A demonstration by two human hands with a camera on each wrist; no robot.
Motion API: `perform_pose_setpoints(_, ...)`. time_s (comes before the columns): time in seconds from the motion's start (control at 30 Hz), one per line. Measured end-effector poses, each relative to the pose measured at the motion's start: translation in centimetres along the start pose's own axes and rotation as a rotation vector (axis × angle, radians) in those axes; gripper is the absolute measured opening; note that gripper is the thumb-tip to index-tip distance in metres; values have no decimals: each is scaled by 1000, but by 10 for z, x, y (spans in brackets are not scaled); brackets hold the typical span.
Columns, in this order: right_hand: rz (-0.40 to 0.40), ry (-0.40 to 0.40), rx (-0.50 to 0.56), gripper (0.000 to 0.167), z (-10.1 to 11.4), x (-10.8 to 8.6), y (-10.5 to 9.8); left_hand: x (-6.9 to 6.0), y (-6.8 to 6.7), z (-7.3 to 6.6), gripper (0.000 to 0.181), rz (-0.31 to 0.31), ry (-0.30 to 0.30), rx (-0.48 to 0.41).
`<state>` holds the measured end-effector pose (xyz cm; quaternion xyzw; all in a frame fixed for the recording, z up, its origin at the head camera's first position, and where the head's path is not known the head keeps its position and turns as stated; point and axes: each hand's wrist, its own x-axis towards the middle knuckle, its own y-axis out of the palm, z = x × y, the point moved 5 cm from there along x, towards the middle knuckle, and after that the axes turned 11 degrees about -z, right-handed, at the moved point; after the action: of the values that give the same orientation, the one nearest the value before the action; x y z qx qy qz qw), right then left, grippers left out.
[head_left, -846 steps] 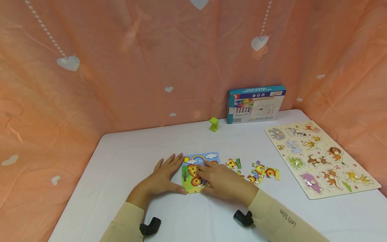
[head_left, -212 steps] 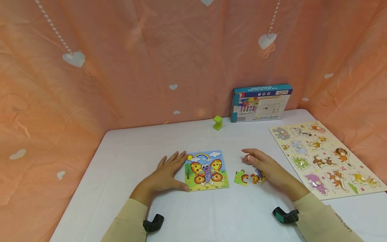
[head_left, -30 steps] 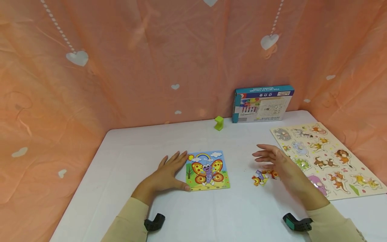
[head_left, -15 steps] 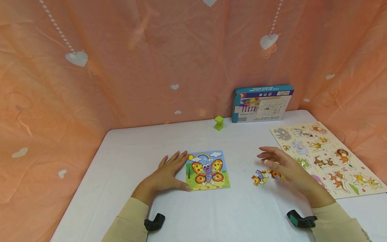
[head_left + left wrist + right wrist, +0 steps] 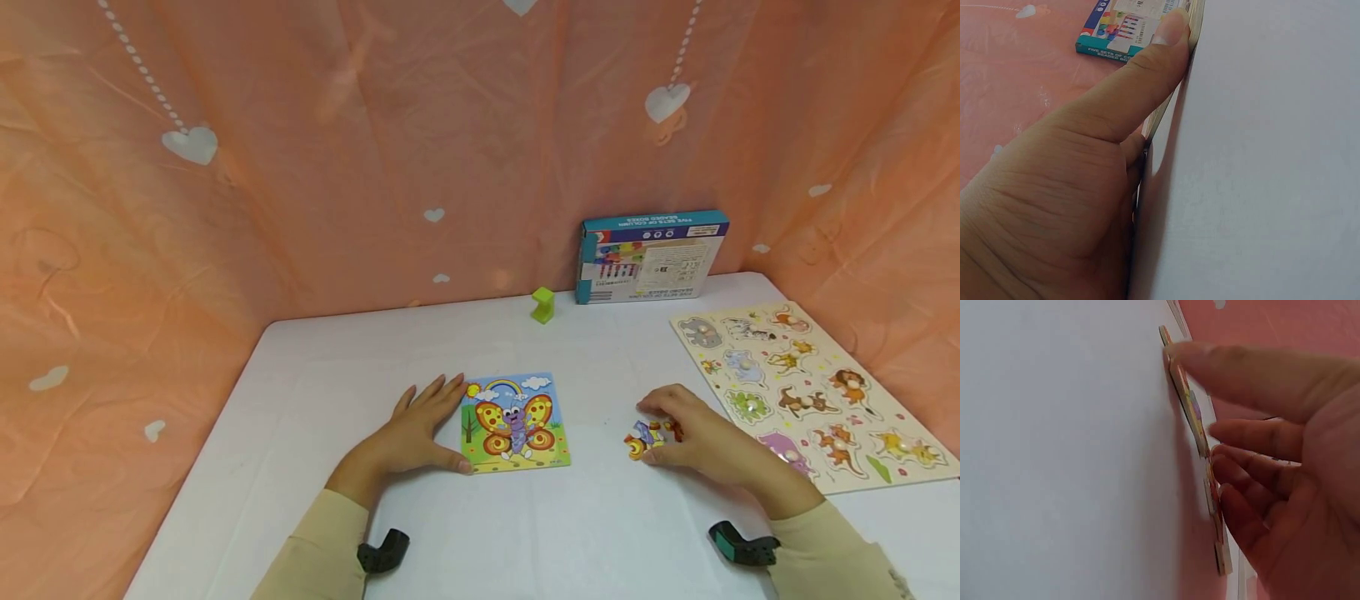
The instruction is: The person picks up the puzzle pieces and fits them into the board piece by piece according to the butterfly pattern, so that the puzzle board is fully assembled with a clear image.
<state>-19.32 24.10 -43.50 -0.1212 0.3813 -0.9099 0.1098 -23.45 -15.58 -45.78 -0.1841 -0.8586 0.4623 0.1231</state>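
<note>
My left hand [image 5: 412,433] lies with spread, straight fingers along the left side of a square butterfly puzzle [image 5: 516,423], its thumb at the lower left corner. In the left wrist view the thumb [image 5: 1147,69] touches the edge of the board. Loose jigsaw pieces [image 5: 643,437] lie flat to the right of the butterfly picture. Over them is my right hand [image 5: 705,437], fingers loosely bent. The right wrist view has the thumb [image 5: 1235,372] on one end of a piece [image 5: 1185,397], the other fingers close above the pieces. Part of the pieces is hidden under this hand.
A wooden animal peg board [image 5: 810,392] lies at the right, close to my right hand. Behind stand a bead-set box [image 5: 652,258] and a small green block [image 5: 543,306]. Orange curtain [image 5: 375,167] bounds the white table [image 5: 360,358].
My right hand, earlier pressing on the butterfly picture and lately hovering, has come down onto the loose pieces. Those pieces lie differently than 7 seconds ago. The left hand stays put.
</note>
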Motion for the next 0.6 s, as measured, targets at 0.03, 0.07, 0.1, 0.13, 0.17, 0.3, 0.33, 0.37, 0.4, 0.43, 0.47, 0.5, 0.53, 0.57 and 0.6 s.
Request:
perform_pose_setpoints(0.03, -6, -3, -20, 58, 0, 1, 0, 0, 0, 0, 129, -1, 0, -2)
perform_pose_setpoints(0.07, -10, -7, -32, 53, -1, 1, 1, 0, 0, 0, 129, -1, -1, -3)
perform_pose_setpoints(0.1, -15, -13, -37, 48, -1, 2, 2, 0, 0, 0, 129, -2, -2, -4)
perform_pose_setpoints(0.13, -19, -15, -38, 44, 0, 2, 2, 0, 0, 0, 129, -2, -3, -4)
perform_pose_setpoints(0.17, -24, -10, -37, 40, 0, 3, 3, 0, 0, 0, 129, -3, -4, -2)
perform_pose_setpoints(0.3, -43, -13, -24, 39, 3, 4, 5, 0, 1, 1, 129, -3, -3, 7)
perform_pose_setpoints(0.33, -42, -3, -13, 39, 3, 4, 5, 0, 1, 1, 128, -2, -3, 9)
perform_pose_setpoints(0.37, -42, 1, 4, 40, 4, 4, 6, -1, 1, 1, 128, -2, -2, 11)
perform_pose_setpoints(0.4, -43, 8, 22, 39, 5, 4, 6, -1, 1, 1, 128, -1, -1, 12)
perform_pose_setpoints(0.43, -46, 19, 45, 37, 6, 5, 7, -1, 1, 1, 128, 0, -1, 11)
perform_pose_setpoints(0.47, -50, 26, 68, 35, 7, 5, 8, -1, 1, 1, 128, 0, -1, 10)
perform_pose_setpoints(0.5, -58, 31, 94, 32, 9, 6, 8, -1, 1, 1, 128, -1, -2, 9)
perform_pose_setpoints(0.53, -69, 44, 116, 29, 10, 6, 8, 0, 1, 0, 128, -2, -1, 9)
perform_pose_setpoints(0.57, -83, 46, 138, 26, 11, 6, 9, 0, 1, 0, 128, -1, -1, 9)
perform_pose_setpoints(0.6, -93, 50, 155, 24, 13, 6, 9, 0, 1, 0, 128, -1, -2, 8)
